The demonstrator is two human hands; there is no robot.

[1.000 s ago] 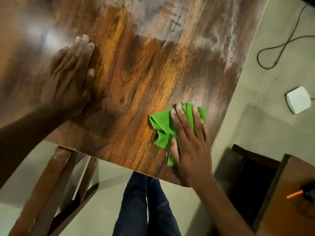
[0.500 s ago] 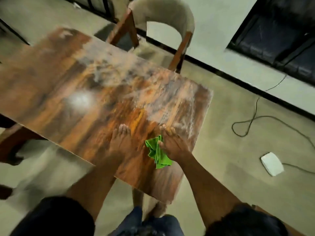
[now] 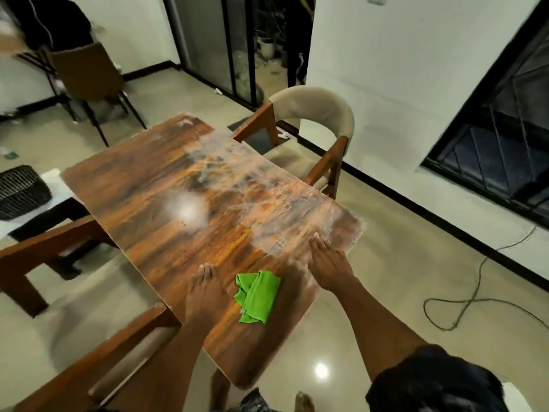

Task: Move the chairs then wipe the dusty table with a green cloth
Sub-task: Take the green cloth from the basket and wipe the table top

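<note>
Left hand: the left hand (image 3: 205, 289) lies flat on the surface (image 3: 166, 191), fingers straight and together, grasping nothing; half a second ago it rested in much the same spot beside the cloth.
Right hand: the right hand (image 3: 328, 260) is released, fingers straight and pointing toward the far right corner, over the pale dusty patch. Half a second ago it covered the cloth; now it is off it and further along the surface. Whether the palm touches the wood cannot be told.
Green cloth: the green cloth (image 3: 257, 297) lies crumpled on the wood between the two hands, just beside the left hand and apart from the right, near the near edge. No hand holds it.
Dust: a whitish film covers the far and right part of the surface; the near and left part shows darker, cleaner grain. A bright light reflection sits mid-surface.
Chairs: a padded chair (image 3: 315, 114) with a curved beige back stands at the far long side, close to the edge. A brown chair (image 3: 89, 72) stands well apart by the far wall.
View: one second ago the camera looked straight down at the near corner; now it takes in the whole surface and the room.
Floor: a cable (image 3: 475, 295) loops on the tiles at right.
</note>
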